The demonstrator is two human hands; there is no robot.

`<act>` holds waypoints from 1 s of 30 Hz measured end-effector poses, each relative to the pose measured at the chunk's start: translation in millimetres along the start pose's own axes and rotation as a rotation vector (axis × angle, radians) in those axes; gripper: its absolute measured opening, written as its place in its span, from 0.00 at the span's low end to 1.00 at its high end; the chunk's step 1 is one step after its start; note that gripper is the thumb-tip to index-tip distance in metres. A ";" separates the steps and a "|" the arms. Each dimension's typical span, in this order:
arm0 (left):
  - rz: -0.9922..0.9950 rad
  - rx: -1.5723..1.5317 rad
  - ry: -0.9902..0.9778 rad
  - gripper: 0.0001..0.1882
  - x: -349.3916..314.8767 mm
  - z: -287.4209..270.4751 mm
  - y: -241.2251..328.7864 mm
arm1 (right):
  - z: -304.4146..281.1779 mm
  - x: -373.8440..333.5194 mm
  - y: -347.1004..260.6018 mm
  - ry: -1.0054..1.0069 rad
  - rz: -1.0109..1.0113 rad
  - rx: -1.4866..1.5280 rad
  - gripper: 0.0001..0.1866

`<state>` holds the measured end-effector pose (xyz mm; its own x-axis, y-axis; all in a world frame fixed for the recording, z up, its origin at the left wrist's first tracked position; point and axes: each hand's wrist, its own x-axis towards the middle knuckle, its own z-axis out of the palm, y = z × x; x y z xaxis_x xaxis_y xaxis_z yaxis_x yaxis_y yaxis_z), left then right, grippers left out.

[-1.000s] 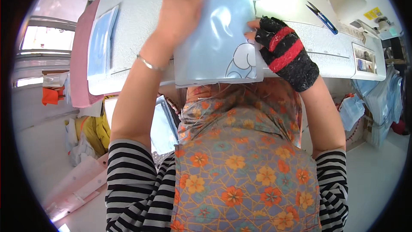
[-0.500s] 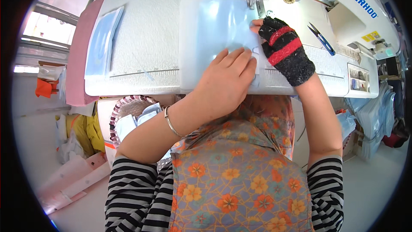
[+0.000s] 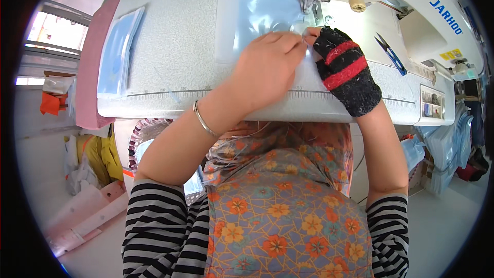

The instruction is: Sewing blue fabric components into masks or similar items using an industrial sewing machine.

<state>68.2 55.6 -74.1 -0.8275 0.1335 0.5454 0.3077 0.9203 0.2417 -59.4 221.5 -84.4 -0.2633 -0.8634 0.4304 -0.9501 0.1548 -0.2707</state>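
A pale blue, see-through plastic sheet [image 3: 265,7] lies on the sewing machine's bed, its right edge running up to the presser foot [image 3: 309,1]. Bare and slightly blurred, my left hand [image 3: 272,64] has its fingers bent and closed on the sheet's near edge. My right hand [image 3: 343,67] wears a black fingerless glove with red stripes. Its thumb and fingertips pinch the sheet's near right corner, just below the presser foot. The two hands' fingertips almost meet there. Exactly how my left fingers grip the plastic is partly hidden.
The white sewing machine [image 3: 427,13] rises at the right, with blue-handled thread snips [image 3: 391,54] beside it. Folded blue plastic pieces [image 3: 119,54] lie at the left. A small parts tray [image 3: 432,104] sits at the right corner. Below the table edge stands a woven basket [image 3: 135,141].
The sheet has slid away from me, further past the presser foot. My left hand has moved up and its fingers, laid flat before, are now bent. My right hand stays near the corner.
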 end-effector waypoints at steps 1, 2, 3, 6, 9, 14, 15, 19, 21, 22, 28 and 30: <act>0.004 -0.012 0.003 0.14 3.2 0.8 -4.7 | 1.5 -0.8 2.2 0.006 -0.017 -0.036 0.23; 0.003 -0.014 0.003 0.14 6.3 2.2 -9.8 | 2.2 -0.5 3.2 0.013 -0.034 -0.072 0.24; 0.012 -0.003 0.012 0.14 9.5 3.8 -15.0 | 1.3 -0.2 3.1 0.011 -0.034 -0.072 0.24; 0.023 0.024 0.015 0.15 16.3 6.7 -28.1 | 0.2 4.7 0.6 0.006 0.034 -0.031 0.26; 0.041 0.038 0.010 0.16 24.9 11.1 -39.5 | 3.6 4.9 5.5 -0.007 0.082 -0.047 0.26; 0.028 0.061 0.004 0.17 32.0 14.2 -47.1 | 6.3 5.3 6.7 0.048 0.028 -0.087 0.25; 0.041 0.069 -0.001 0.18 31.7 13.4 -48.0 | 5.3 5.8 5.6 0.050 0.035 -0.090 0.25; 0.033 0.078 -0.025 0.19 34.5 13.5 -50.1 | 4.3 5.4 4.0 0.033 0.066 -0.073 0.25; 0.045 0.081 -0.029 0.19 35.8 13.0 -50.4 | 4.6 4.9 4.8 0.050 0.052 -0.091 0.24; 0.052 0.086 -0.032 0.19 35.8 12.3 -50.6 | 4.9 5.1 4.3 0.042 0.062 -0.077 0.24; 0.013 0.068 -0.062 0.19 37.9 10.2 -50.8 | 5.1 5.9 3.6 0.052 0.052 -0.107 0.24; 0.016 0.078 -0.055 0.19 37.9 11.0 -53.5 | 5.9 5.8 2.1 0.050 0.072 -0.080 0.24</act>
<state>15.2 15.5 -75.2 -0.8478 0.1661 0.5036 0.2850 0.9436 0.1687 -61.9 214.1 -87.5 -0.3379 -0.8240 0.4549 -0.9381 0.2557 -0.2337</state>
